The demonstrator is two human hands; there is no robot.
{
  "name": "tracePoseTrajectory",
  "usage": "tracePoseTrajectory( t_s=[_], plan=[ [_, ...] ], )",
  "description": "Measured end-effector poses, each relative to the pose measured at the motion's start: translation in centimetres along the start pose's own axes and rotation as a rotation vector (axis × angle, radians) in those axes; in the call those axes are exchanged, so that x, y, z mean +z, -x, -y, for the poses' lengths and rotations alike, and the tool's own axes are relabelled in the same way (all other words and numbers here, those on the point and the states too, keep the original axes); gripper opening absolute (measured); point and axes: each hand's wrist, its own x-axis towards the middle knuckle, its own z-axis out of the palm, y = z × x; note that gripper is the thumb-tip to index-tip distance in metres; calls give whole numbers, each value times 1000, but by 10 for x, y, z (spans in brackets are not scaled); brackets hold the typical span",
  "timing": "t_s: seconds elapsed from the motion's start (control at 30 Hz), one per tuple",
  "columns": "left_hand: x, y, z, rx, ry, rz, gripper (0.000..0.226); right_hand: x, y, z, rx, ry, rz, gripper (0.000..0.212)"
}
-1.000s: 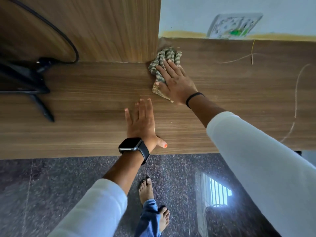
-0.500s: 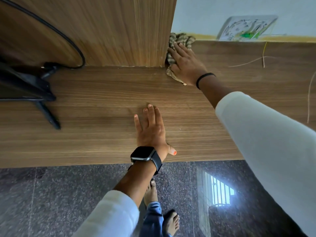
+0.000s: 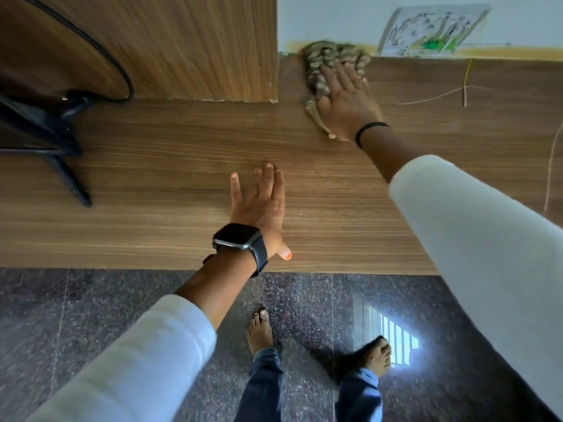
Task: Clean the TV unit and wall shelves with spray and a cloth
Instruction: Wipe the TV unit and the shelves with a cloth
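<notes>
A: Start at the fingers. What is the right hand (image 3: 347, 105) doing?

B: Its fingers (image 3: 336, 77) lie straight and flat on a striped cloth (image 3: 323, 65), pressing it down, not curled round it. The cloth sits bunched at the back edge of the TV unit top (image 3: 182, 153), touching the white wall (image 3: 320, 19), just right of the upright wooden panel (image 3: 182, 47).

A: And the left hand (image 3: 259, 205)?

B: Flat too, fingers extended and relaxed, palm resting on the wood near the front edge, holding nothing. It looks like a brace.

A: How will that cloth handle?

B: Soft, light and limp, I'd judge. It folds and rucks under the palm, with a frayed corner trailing out near the wrist. Pressing on its middle with a spread palm should drag it along; pushing one edge would probably only roll it up. The laminate looks smooth, so it ought to slide easily.

A: Anything nearby?

B: Thin loose wires (image 3: 463, 86) lie to the right, and a black TV stand leg (image 3: 70, 181) and cable (image 3: 100, 53) are well to the left.
</notes>
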Motion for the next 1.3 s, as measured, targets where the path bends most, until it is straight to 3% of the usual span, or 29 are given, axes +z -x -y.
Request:
tracePoseTrajectory(
  t_s=[0.1,0.23,0.4,0.5,0.7,0.87,0.93,1.13,1.23,1.3],
  plan=[
    [-1,1,3,-4,-4,1,146,-10,19,-64,87,3,-12,62],
    [-2,0,-1,-25,-18,-7,145,-29,42,-153,367,12,-18,65],
    [0,0,-2,-37,-15,-14,147,-32,42,-142,508,-26,-20,63],
    [0,-1,-2,-40,-8,-23,147,-17,52,-89,368,17,-25,63],
    [-3,0,-2,-36,-12,-31,144,27,66,30,-119,139,2,62],
    [-2,2,-5,-31,-66,-31,143,22,69,-7,-260,186,26,58],
    [-2,2,-6,-17,-74,-26,142,14,78,-43,-174,127,7,58],
    [-2,2,-13,2,-73,-16,137,-2,136,-154,472,-79,-107,58],
    [-2,5,-16,-5,-57,-30,136,5,140,-136,573,-109,-91,60],
    [-1,8,-18,-16,-40,-40,135,13,143,-105,534,-60,-79,61]
  ],
)
